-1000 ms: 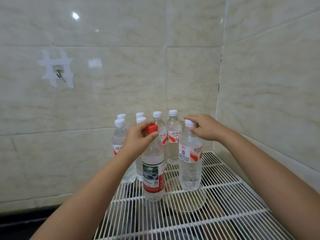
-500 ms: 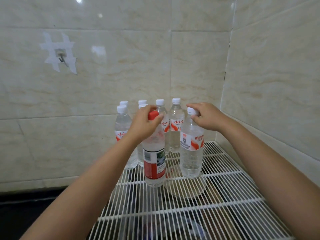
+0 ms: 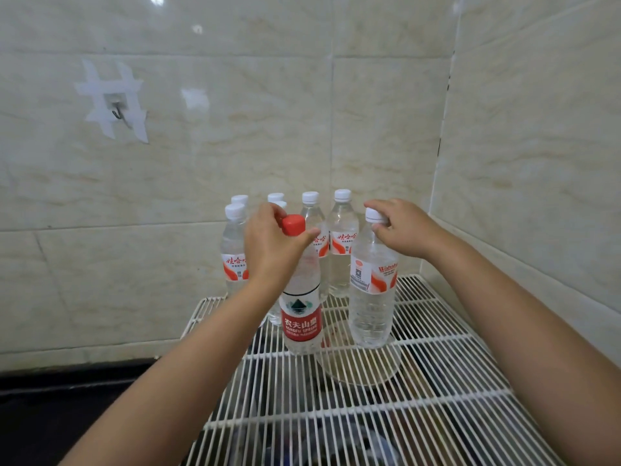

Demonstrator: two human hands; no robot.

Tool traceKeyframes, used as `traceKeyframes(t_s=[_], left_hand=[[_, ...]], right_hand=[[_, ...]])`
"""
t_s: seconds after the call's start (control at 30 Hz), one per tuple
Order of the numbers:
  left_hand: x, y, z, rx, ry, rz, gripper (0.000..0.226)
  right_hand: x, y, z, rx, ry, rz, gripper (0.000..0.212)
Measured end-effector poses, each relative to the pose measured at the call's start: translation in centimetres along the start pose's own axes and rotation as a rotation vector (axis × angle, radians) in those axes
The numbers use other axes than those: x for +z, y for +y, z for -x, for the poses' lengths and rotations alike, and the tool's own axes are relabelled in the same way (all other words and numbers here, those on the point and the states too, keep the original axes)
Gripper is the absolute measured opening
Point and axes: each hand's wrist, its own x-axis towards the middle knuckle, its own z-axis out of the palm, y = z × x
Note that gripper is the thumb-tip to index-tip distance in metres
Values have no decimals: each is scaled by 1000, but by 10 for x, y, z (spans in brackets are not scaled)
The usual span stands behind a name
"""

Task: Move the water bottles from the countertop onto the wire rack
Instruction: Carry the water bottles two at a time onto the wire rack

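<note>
I am gripping the red-capped bottle (image 3: 300, 297) by its neck with the left hand (image 3: 274, 245) and pinching the white-capped bottle (image 3: 372, 290), at its 3 o'clock, with the right hand (image 3: 401, 230), both upright on the wire rack (image 3: 437, 381).

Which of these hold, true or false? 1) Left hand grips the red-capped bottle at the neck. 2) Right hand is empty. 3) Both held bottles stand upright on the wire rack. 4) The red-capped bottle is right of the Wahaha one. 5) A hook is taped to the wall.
1) True: left hand grips the red-capped bottle.
2) False: right hand holds the white-capped bottle at its cap.
3) True: both upright on the wire rack.
4) False: it is left.
5) True: hook.
</note>
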Motion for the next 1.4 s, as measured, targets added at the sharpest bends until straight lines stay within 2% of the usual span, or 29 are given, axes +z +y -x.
traceKeyframes(t_s=[0.07,0.23,0.5,0.63,0.7,0.77,0.87,1.03,1.27,1.4], left_hand=[[3,0,0,5,-12,-11,44],[-3,-5,-13,9,-211,32,41],[-7,6,-19,72,-266,-111,40],[2,11,-20,107,-278,-123,39],[5,11,-20,103,-278,-113,39],[6,9,-22,100,-296,-94,37],[1,6,-23,100,-306,-99,38],[-10,-2,-18,158,-243,-174,40],[-11,2,-18,150,-287,-175,38],[-12,1,-16,142,-270,-179,38]], right_hand=[[1,0,1,16,-2,1,47],[3,0,0,18,-10,-5,46],[-11,0,-5,-13,-61,-70,36],[-5,4,-10,75,72,-32,21],[1,1,-9,181,194,38,30],[3,-7,-9,221,228,156,38],[-2,-16,-15,175,122,309,50],[-20,-10,-18,-36,-210,80,44],[-26,-16,-28,3,-234,119,22],[-18,-20,-28,7,-178,243,38]])
